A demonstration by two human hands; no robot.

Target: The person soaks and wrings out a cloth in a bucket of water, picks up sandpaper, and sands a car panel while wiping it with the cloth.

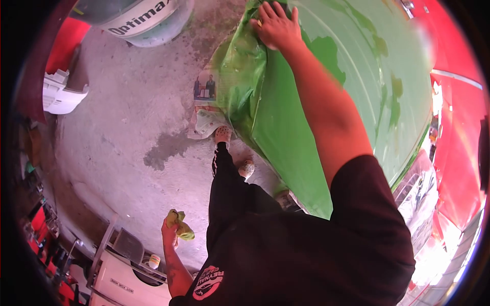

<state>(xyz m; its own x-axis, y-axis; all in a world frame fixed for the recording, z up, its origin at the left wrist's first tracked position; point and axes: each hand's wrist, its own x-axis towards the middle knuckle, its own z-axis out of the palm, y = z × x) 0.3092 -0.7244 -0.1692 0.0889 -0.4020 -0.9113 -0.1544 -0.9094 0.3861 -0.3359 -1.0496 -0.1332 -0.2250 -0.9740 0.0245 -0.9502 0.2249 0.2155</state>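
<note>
My right hand [278,28] lies with its fingers apart on a green painted panel [296,143], close to its upper left edge. Darker, wet-looking patches mark parts of the green surface. Green-stained plastic sheeting [240,76] and printed newspaper [217,86] hang along that edge. Down at the lower left, my left hand [169,235] is closed around a crumpled yellow-green cloth [179,225], well away from the panel.
A large tub labelled "Optima" [148,25] stands on the concrete floor [117,102] at the top left. Near it is a white plastic piece [61,94]. A white cart [120,278] with metal rails is at the lower left. Red surfaces [459,127] line the right side.
</note>
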